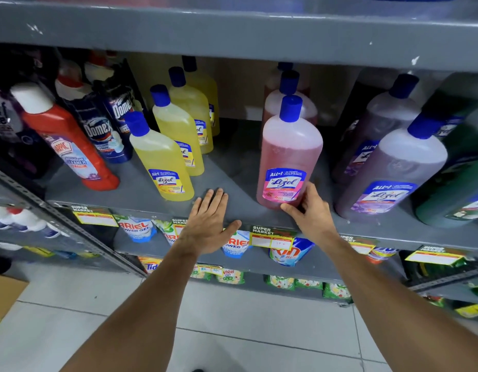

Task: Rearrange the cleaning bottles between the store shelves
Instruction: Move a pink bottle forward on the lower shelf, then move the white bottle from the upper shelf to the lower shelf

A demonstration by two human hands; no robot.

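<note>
A pink Lizol bottle with a blue cap stands upright at the front of the grey shelf. My right hand wraps around its base, thumb in front, fingers on the right side. More pink bottles stand behind it. A row of yellow Lizol bottles runs back on the left. My left hand rests flat and open on the bare shelf edge between the yellow and pink rows, holding nothing.
Purple Lizol bottles and a dark green bottle stand to the right. A red Harpic bottle and dark Domex bottles stand at left. The upper shelf hangs close above the caps. Detergent pouches fill the lower shelves.
</note>
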